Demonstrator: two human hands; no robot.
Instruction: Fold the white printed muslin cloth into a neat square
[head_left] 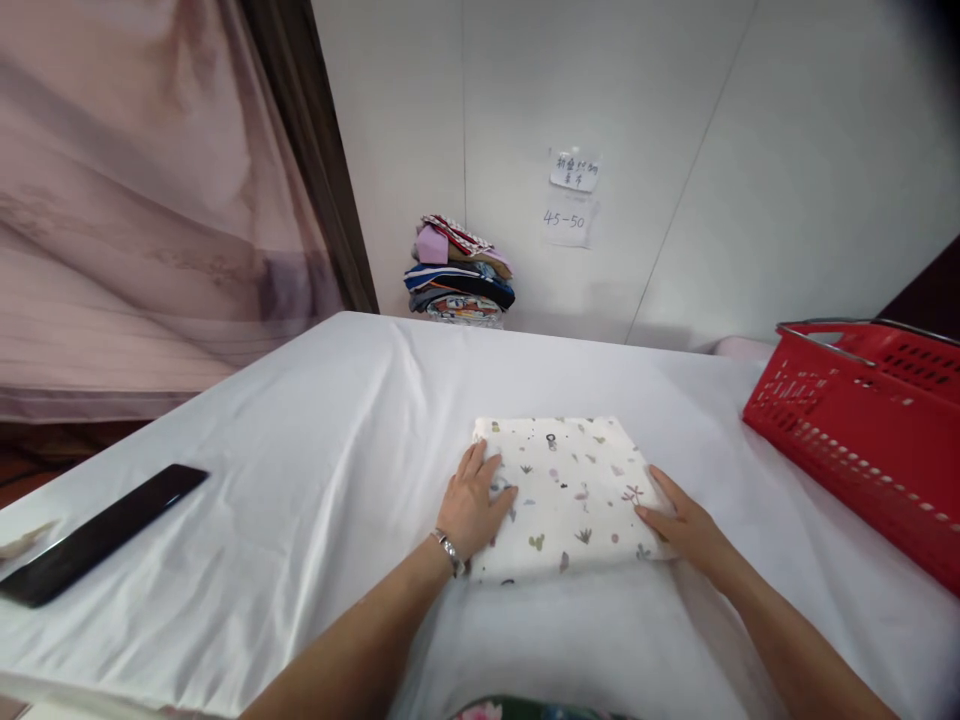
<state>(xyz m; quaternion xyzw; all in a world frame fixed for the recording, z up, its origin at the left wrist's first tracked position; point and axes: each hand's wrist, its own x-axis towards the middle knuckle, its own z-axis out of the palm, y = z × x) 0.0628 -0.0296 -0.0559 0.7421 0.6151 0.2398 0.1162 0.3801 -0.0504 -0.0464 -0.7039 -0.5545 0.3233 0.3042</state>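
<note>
The left hand [471, 500], grip spread, is lying on the nine-o'clock side of the cloth [570, 495], which is resting on the table [405, 430] toward five o'clock in view. The right hand [686, 525] is touching its three-o'clock edge, seemingly steadying it; hidden fingers are obscuring whether that grip is pinching, so I cannot tell, and the basket [847, 410] is running out of frame.

It looks like a plain indoor workroom; whether in a home or a shop cannot be told. Pale wall panels [622, 90] meet at straight seams across the top of the frame, with handwritten notes [574, 172] stuck at upper centre. A white-covered table [360, 430] fills the lower half, a red basket [877, 425] stands at right, folded fabrics [461, 272] are piled beyond the far edge, and a pink curtain [142, 190] hangs at upper left.
</note>
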